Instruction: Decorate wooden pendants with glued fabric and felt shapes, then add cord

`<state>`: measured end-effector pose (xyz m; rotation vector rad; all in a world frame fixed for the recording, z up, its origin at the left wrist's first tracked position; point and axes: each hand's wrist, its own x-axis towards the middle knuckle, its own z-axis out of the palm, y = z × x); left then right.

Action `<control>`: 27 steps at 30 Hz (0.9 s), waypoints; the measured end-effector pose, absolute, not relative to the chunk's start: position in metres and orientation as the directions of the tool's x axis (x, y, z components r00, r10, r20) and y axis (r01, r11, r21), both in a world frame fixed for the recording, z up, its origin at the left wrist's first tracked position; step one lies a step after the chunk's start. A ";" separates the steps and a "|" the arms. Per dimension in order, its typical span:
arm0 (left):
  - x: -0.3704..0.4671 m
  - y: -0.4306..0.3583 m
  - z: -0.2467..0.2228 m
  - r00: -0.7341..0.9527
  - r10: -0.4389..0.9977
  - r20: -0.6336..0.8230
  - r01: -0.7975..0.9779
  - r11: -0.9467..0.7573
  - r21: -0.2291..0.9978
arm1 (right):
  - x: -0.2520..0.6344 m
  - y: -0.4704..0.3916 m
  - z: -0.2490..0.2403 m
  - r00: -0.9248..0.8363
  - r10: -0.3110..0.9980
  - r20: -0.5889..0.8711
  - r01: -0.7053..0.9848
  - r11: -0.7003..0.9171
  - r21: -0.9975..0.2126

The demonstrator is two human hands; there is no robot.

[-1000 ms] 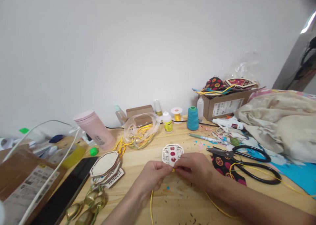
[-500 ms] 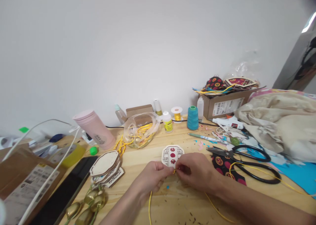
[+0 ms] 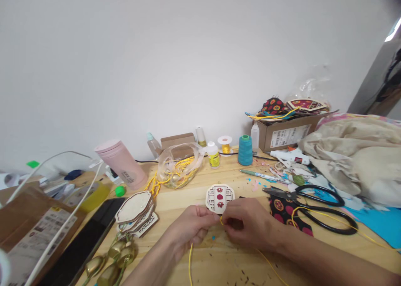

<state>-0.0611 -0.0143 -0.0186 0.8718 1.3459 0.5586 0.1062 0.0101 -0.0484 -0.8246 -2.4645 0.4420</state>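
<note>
An octagonal wooden ornament (image 3: 219,197) with cut-out lattice and red shapes lies in front of me at the table's middle. Both hands meet at its lower edge, pinching yellow cord there. My left hand (image 3: 196,223) has thumb and forefinger closed on the cord, which also hangs below it. My right hand (image 3: 247,221) is closed on the cord close by, its fingertips at the small yellow knot (image 3: 221,220). A yellow cord (image 3: 271,266) trails from beneath the right hand toward the front edge.
Black-handled scissors (image 3: 328,194) lie on patterned fabric at right. A teal thread cone (image 3: 244,150), glue bottle (image 3: 213,155) and yellow spool (image 3: 225,145) stand behind. Stacked wooden pieces (image 3: 133,208), brass bells (image 3: 117,259), a pink cup (image 3: 120,162) and a black phone (image 3: 81,240) are left.
My right hand has shifted slightly down beside the ornament's edge, and the cord trailing under it has moved a little left. The left hand keeps its pinch.
</note>
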 end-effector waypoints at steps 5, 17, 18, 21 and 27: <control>-0.063 -0.014 -0.020 0.154 0.781 -0.605 0.147 0.588 0.796 | 0.106 0.012 -0.048 -0.684 0.652 0.328 0.477 0.739 -0.475; -0.059 -0.013 -0.018 0.115 0.786 -0.607 0.239 0.571 0.785 | 0.108 0.012 -0.050 -0.669 0.673 0.317 0.492 0.720 -0.489; -0.058 -0.013 -0.018 0.112 0.789 -0.604 0.247 0.566 0.786 | 0.108 0.012 -0.049 -0.668 0.675 0.313 0.494 0.717 -0.492; -0.056 -0.013 -0.018 0.101 0.801 -0.590 0.268 0.549 0.792 | 0.108 0.012 -0.047 -0.663 0.683 0.307 0.500 0.709 -0.497; -0.053 -0.014 -0.015 0.104 0.813 -0.573 0.308 0.521 0.796 | 0.109 0.012 -0.048 -0.666 0.678 0.312 0.484 0.711 -0.510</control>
